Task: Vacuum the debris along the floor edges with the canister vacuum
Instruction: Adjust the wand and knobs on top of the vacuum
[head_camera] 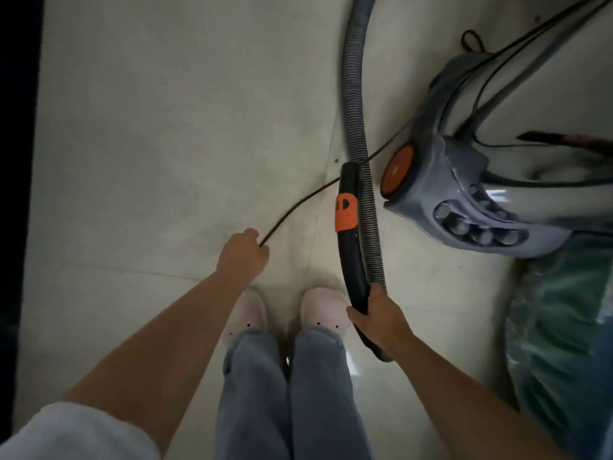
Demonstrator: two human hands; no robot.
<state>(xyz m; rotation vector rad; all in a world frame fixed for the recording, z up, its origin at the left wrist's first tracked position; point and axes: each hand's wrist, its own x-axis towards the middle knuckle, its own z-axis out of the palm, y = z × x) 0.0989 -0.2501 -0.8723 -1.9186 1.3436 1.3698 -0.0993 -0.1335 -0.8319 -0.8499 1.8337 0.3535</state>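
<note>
Two bare arms reach down over a pale tiled floor (132,127). Left hand (241,253) pinches a thin black cord (298,204). Right hand (378,315) grips the black handle (352,260) of a ribbed grey hose (355,94). Just right of the hose sits the blue-grey vacuum (464,180), with an orange button (396,169). Pink slippers (323,307) stand between the hands.

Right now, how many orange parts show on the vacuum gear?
2: an orange band on the black hose handle, and a round orange button on the canister. Others may be hidden.
</note>
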